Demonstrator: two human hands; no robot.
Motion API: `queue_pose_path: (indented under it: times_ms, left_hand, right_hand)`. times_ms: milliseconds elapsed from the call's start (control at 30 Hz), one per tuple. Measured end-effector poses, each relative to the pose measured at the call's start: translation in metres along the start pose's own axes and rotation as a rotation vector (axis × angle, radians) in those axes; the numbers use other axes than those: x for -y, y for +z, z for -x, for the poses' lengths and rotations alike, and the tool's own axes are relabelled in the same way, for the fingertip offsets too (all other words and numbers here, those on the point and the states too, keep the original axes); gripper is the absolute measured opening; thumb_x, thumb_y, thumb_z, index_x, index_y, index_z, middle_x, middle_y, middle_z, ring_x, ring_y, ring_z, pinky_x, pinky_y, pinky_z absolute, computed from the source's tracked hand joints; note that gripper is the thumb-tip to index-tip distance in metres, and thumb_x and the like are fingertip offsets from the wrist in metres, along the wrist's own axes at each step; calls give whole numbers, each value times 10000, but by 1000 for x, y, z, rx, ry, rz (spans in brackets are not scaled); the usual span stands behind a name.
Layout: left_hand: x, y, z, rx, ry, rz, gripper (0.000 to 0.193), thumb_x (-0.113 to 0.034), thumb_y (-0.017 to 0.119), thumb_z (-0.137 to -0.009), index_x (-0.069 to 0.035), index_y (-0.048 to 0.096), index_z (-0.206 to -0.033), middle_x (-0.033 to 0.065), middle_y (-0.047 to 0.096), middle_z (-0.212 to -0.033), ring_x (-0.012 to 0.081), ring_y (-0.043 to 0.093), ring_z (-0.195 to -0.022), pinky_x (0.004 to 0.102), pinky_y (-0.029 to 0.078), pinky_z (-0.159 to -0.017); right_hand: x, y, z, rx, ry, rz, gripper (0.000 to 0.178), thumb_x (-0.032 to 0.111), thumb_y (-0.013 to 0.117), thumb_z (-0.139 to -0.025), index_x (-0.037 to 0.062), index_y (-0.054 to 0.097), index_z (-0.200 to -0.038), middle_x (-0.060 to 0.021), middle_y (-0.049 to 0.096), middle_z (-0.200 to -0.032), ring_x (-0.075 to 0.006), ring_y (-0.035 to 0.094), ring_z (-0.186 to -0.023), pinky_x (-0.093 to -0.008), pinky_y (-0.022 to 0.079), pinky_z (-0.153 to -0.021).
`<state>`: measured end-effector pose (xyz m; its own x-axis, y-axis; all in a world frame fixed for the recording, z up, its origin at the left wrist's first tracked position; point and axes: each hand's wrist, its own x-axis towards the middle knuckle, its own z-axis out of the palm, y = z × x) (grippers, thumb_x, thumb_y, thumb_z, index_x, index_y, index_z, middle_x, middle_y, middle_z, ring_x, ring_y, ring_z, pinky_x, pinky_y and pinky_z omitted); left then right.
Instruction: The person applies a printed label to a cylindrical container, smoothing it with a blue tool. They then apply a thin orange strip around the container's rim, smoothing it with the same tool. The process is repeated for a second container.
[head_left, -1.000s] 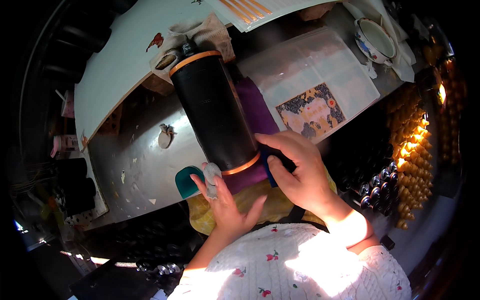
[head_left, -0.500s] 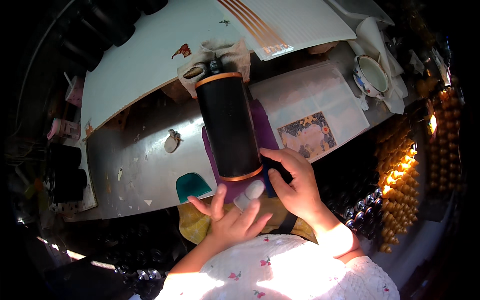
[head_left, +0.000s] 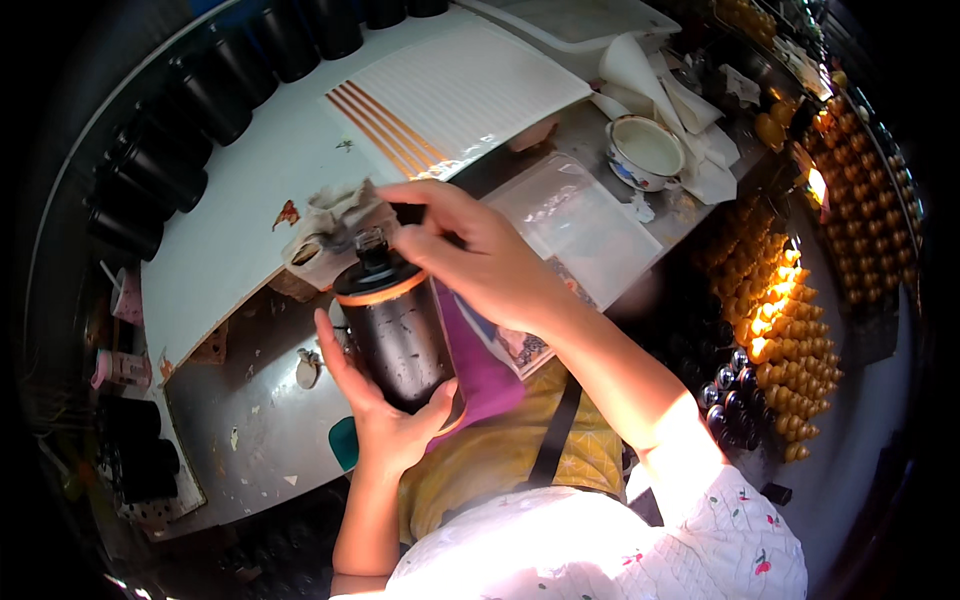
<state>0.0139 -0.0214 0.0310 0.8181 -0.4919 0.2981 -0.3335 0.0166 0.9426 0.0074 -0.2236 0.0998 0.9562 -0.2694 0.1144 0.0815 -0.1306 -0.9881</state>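
My left hand [head_left: 385, 420] is wrapped round the lower part of a black cylinder [head_left: 398, 345], thumb on the near side and fingers on the left. The cylinder has a copper-coloured band and a dark narrow neck at its far end, and it is tilted toward me. Beside that neck is my right hand [head_left: 465, 250], its thumb and forefinger apart at the edge of a crumpled, stained cloth [head_left: 340, 225]. Whether they touch the cloth cannot be made out. A purple sheet [head_left: 490, 375] lies under the cylinder, and part of a green scraper-like piece [head_left: 344, 443] shows left of my wrist.
Several black cylinders [head_left: 290, 45] line the white board's far edge. A ribbed white sheet with copper strips [head_left: 390, 130] lies on the board [head_left: 235, 200]. Right of it are a clear plastic sleeve [head_left: 575, 215] and an enamel bowl [head_left: 645, 155]. Several amber-coloured knobs [head_left: 795, 350] hang at right.
The black cylinder has been lifted and tipped, its neck end now toward me. My left hand has closed round it. My right hand has moved from its near end up beside the neck and cloth.
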Motion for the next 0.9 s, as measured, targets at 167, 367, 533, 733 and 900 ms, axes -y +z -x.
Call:
queue_pose_path:
  times_ms: [167,367,533,733,900]
  left_hand:
    - [8,8,21,22,207,-151,1407,-171,920,-695,-8,-149,-1595,300,167,-1584,397,290,-1456,517,264,-1179]
    - [-5,-5,-4,226,650,-468,1134,-657,595,-905,-126,-95,-1632,300,-9,-1665,523,125,-1521,674,178,-1200]
    - [-3,4,-28,196,735,-600,1008,-564,556,-966,-17,22,-1623,275,75,-1672,466,141,-1539,617,100,-1239]
    - [-6,20,-43,158,804,-740,1002,-547,586,-962,-4,59,-1618,267,98,-1672,443,137,-1546,601,100,-1245]
    - [-7,10,-31,169,728,-892,1013,-555,601,-957,21,82,-1609,282,114,-1665,438,140,-1546,597,98,-1244]
  right_hand:
    - [37,-38,6,218,-313,501,328,329,727,-806,49,697,-975,-126,662,-774,-348,659,-763,-456,503,-678]
    - [52,-113,158,-156,-591,950,339,371,782,-772,116,559,-773,-30,572,-708,-242,596,-616,-368,475,-523]
    - [65,-152,282,-418,-260,1211,321,257,861,-716,95,616,-848,-29,564,-682,-215,577,-570,-332,460,-492]
    - [-79,-154,361,-349,269,1245,259,295,817,-788,119,641,-859,-27,612,-753,-233,620,-662,-370,497,-575]
    - [-202,-125,397,-319,572,1047,294,347,766,-844,81,683,-939,-104,673,-788,-297,669,-745,-409,542,-667]
